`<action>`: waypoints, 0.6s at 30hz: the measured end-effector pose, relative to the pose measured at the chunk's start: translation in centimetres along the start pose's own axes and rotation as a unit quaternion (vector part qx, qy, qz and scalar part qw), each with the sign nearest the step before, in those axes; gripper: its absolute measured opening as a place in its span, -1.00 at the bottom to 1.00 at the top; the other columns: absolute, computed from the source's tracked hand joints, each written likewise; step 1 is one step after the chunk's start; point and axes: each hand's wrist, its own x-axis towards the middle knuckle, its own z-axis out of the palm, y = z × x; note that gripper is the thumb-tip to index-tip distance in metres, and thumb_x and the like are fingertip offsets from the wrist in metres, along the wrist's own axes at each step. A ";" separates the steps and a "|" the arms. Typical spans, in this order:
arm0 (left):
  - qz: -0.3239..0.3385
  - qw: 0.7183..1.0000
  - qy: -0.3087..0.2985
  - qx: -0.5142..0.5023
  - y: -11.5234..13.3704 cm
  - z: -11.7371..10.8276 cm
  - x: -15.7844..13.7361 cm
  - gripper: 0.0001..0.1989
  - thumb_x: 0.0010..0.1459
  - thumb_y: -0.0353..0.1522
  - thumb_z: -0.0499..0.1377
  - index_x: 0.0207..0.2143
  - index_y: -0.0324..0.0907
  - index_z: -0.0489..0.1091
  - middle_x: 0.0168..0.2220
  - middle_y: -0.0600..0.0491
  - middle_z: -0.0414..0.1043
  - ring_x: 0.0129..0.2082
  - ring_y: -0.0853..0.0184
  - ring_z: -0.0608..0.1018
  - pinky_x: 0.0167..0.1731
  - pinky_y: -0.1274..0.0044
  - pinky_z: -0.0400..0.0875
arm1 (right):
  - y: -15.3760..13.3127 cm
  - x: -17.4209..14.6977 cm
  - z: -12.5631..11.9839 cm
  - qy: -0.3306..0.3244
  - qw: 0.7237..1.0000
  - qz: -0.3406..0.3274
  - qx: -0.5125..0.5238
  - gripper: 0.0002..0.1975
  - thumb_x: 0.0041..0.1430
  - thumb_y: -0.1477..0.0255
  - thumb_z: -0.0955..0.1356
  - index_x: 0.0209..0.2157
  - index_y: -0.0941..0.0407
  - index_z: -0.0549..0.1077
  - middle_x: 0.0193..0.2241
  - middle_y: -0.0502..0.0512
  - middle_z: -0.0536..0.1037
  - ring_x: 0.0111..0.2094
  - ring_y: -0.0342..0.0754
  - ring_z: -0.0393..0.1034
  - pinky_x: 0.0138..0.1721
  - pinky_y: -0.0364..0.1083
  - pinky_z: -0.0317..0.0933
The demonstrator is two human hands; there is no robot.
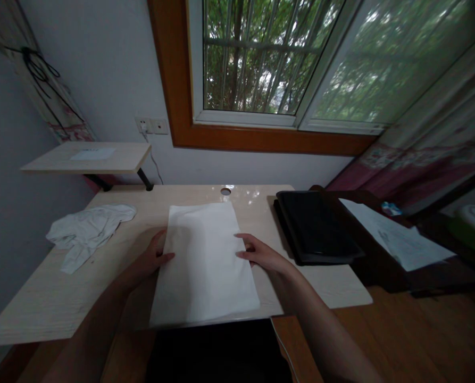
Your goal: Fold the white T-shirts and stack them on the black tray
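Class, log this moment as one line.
left hand: on white sheet, left edge | right hand: on its right edge | crumpled cloth: on desk | black item: right of white sheet

The desk (41,303) spans the frame from lower left to right of centre. Paper (205,266) lies at centre, between the left hand (155,255) and right hand (261,252), 1 at each side edge. A cloth (88,231) lies at left; behind it stands a shelf (49,162) bearing a slip (94,153). A folder (319,226) lies right of centre. The window (261,64) occupies upper centre, beyond the desk.
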 end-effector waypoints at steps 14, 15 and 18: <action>0.099 0.984 0.071 0.131 1.8 -0.6 6.2 0.16 -0.03 -0.03 0.42 0.47 -0.14 -0.10 0.36 -0.27 0.21 0.29 -0.09 0.39 0.18 0.19 0.41 | -1.9 7.2 1.7 0.103 0.992 -0.053 0.046 -0.37 -0.22 0.39 0.54 -0.01 0.04 0.46 -0.16 0.01 0.61 -0.24 -0.02 0.50 -0.21 -0.07 0.37; 0.093 0.986 0.062 0.128 2.0 -0.7 6.2 0.17 -0.03 -0.03 0.42 0.47 -0.15 -0.12 0.35 -0.27 0.23 0.28 -0.09 0.40 0.18 0.20 0.42 | -2.0 7.6 1.5 0.098 0.993 -0.051 0.043 -0.41 -0.23 0.39 0.53 -0.05 0.05 0.49 -0.18 0.00 0.61 -0.26 -0.03 0.49 -0.22 -0.07 0.36; 0.086 0.989 0.063 0.099 2.9 -1.3 6.9 0.15 -0.02 -0.08 0.43 0.47 -0.13 -0.10 0.34 -0.28 0.24 0.26 -0.08 0.43 0.18 0.20 0.41 | -2.8 8.7 1.0 0.095 0.993 -0.056 0.045 -0.52 -0.23 0.40 0.51 -0.14 0.08 0.54 -0.26 -0.01 0.62 -0.34 -0.06 0.45 -0.29 -0.11 0.31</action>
